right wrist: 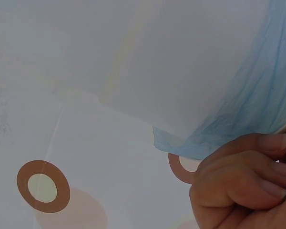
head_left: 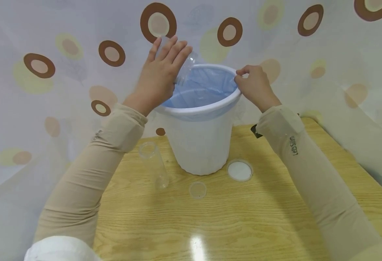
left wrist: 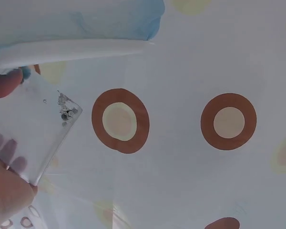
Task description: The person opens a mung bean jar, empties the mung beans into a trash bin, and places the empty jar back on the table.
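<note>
A white bin lined with a blue plastic bag stands on the table. My left hand holds a clear plastic container tilted over the bin's left side. In the left wrist view the thumb and fingers lie around this container, and small dark bits sit near its corner. At the bin's right side, my right hand pinches the rim where the blue bag folds over it. The right wrist view shows its curled fingers beside the bag's edge.
An open clear cylinder stands left of the bin on the wooden table. Before the bin lie a small clear lid and a round lid with a white middle. A patterned sheet hangs behind.
</note>
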`<control>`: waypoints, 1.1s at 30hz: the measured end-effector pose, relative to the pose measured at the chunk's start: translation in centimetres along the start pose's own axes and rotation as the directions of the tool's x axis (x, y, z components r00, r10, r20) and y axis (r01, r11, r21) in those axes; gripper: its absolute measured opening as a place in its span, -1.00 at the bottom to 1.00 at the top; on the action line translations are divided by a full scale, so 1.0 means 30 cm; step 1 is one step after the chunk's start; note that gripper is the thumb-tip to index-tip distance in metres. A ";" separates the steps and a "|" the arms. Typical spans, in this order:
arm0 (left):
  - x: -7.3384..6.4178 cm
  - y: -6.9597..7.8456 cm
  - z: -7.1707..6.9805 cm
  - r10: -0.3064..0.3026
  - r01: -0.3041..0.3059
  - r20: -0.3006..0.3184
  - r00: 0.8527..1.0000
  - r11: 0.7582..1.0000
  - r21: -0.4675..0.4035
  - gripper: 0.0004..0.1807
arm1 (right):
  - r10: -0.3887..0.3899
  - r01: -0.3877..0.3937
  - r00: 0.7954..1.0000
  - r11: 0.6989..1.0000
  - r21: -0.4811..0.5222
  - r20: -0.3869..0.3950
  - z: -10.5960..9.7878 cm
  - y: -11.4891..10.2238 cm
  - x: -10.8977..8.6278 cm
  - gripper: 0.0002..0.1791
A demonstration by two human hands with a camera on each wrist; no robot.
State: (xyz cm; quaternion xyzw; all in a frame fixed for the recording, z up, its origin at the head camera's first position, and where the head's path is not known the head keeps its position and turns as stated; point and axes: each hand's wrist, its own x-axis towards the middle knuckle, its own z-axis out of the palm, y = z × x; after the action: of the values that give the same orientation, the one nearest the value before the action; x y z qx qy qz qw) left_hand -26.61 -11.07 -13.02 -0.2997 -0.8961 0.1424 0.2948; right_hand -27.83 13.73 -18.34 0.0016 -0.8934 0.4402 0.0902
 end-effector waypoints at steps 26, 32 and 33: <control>-0.008 0.001 0.031 0.053 -0.054 0.044 0.998 0.998 0.022 -0.22 | 0.020 -0.020 1.000 1.000 0.003 0.011 0.006 0.002 0.005 -0.48; -0.005 -0.003 0.014 0.023 -0.018 -0.159 0.987 0.999 0.036 -0.24 | 0.012 -0.012 1.000 1.000 -0.001 0.007 0.006 0.002 0.003 -0.48; -0.005 -0.005 0.013 0.028 -0.024 -0.165 0.986 0.999 0.029 -0.23 | 0.010 -0.010 1.000 1.000 -0.002 0.006 0.006 0.001 0.003 -0.48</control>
State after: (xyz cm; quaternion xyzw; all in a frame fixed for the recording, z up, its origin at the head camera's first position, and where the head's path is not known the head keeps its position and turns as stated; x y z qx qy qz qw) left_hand -26.82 -11.31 -13.34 -0.3182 -0.8626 0.1331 0.3700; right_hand -27.96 13.61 -18.47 -0.0016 -0.8941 0.4397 0.0855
